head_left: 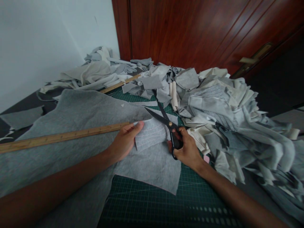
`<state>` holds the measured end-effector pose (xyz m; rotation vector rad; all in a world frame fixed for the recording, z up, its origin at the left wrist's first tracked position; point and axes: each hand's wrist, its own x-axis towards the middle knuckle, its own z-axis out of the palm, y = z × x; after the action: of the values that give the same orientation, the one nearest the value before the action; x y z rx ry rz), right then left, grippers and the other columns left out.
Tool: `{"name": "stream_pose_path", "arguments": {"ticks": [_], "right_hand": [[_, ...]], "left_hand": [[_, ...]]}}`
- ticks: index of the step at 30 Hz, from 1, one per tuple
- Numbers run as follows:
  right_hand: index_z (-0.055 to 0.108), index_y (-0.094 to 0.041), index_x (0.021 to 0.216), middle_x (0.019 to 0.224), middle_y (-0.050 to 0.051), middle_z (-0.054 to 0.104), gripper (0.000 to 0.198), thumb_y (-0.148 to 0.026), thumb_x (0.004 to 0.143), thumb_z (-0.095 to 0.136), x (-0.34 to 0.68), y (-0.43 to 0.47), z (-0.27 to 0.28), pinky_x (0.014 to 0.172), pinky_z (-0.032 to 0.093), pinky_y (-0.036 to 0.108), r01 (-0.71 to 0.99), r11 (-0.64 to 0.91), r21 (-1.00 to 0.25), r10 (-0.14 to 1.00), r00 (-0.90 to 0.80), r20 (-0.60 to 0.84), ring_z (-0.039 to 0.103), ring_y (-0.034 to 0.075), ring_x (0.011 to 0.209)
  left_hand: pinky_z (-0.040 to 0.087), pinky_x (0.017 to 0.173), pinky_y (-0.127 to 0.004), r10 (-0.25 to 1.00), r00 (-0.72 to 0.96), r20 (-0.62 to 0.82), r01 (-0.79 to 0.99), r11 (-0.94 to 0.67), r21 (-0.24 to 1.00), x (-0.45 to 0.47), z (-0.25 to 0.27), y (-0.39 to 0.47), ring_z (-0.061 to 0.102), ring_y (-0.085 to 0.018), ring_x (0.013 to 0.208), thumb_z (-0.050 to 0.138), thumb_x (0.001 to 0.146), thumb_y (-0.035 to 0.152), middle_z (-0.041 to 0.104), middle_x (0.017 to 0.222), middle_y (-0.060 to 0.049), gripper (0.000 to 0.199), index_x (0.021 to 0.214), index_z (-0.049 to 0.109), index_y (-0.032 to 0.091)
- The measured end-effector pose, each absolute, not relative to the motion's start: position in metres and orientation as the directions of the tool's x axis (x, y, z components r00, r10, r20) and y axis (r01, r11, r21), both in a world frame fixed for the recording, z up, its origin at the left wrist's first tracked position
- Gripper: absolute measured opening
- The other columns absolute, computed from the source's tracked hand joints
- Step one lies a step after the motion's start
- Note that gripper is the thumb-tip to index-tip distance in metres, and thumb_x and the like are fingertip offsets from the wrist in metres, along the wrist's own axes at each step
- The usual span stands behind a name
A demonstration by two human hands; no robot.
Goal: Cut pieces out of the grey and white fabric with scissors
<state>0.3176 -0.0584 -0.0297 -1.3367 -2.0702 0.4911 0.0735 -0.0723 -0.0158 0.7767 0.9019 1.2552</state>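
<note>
My left hand (127,139) pinches the left edge of a small grey fabric piece (152,134) marked with pale lines. Fingers of my right hand (186,147) are wrapped round the handles of black scissors (170,124). The scissors' blades stand apart and point up and to the left, just above the small piece's upper edge. Beneath both hands spreads a large grey cloth (87,110), running off to the left. A wooden ruler (71,136) lies across that cloth, its right end by my left hand.
A green cutting mat (142,202) lies under the cloth. Heaps of grey and cream fabric (213,101) fill the right and back. Another wooden ruler (118,85) sits among scraps. A pink piece (206,159) lies near my right wrist. Behind are a wooden door (190,31) and white wall (59,31).
</note>
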Motion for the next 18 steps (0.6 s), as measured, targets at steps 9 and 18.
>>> {"name": "stream_pose_path", "arguments": {"ticks": [9,18], "right_hand": [[0.045,-0.023,0.1,0.09,0.007,0.062,0.034,-0.025,0.072,0.065,0.3175,-0.0583,-0.0318,0.071,0.047,0.036,0.744,0.445,-0.499,0.894,-0.334,0.298,0.061,0.024,0.081],[0.052,-0.023,0.099,0.08,0.003,0.067,0.03,-0.026,0.073,0.065,0.3244,-0.0572,-0.0309,0.061,0.045,0.031,0.771,0.46,-0.441,0.881,-0.333,0.337,0.064,0.022,0.069]], "left_hand": [[0.052,0.063,-0.027,0.989,0.063,-0.132,-0.44,0.146,0.886,0.0732,-0.0192,-0.071,0.06,-0.013,0.061,0.079,0.081,0.047,0.066,0.065,0.0,0.032,0.072,0.069,0.017],[0.053,0.069,-0.029,0.996,0.009,-0.089,-0.39,0.085,0.917,0.0742,-0.0148,-0.0719,0.061,-0.016,0.066,0.081,0.077,0.053,0.063,0.063,0.001,0.04,0.067,0.066,0.018]]}}
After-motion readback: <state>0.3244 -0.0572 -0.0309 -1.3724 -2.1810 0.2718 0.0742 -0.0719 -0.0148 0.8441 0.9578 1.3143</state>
